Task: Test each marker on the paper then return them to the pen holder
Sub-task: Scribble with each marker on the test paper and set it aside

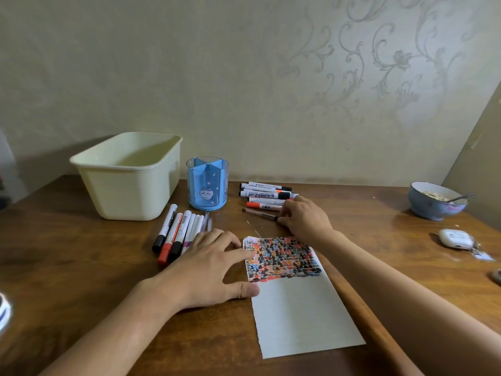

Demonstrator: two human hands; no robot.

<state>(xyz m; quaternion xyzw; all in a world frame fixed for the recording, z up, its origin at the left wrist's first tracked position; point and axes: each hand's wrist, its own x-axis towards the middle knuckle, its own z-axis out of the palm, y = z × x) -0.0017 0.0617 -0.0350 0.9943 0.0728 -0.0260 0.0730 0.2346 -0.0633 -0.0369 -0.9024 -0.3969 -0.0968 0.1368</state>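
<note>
Wooden table (81,267), scribbled paper (298,308), round blue pen holder (207,185), right hand (303,218) pinching slim pen (259,213)

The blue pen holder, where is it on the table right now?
In the head view the blue pen holder stands upright at the back of the table, just right of the cream tub and left of the marker pile.

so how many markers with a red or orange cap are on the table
3 that I can make out: one in the left group beside the left hand, two in the pile behind the right hand, which may hide more.
</note>
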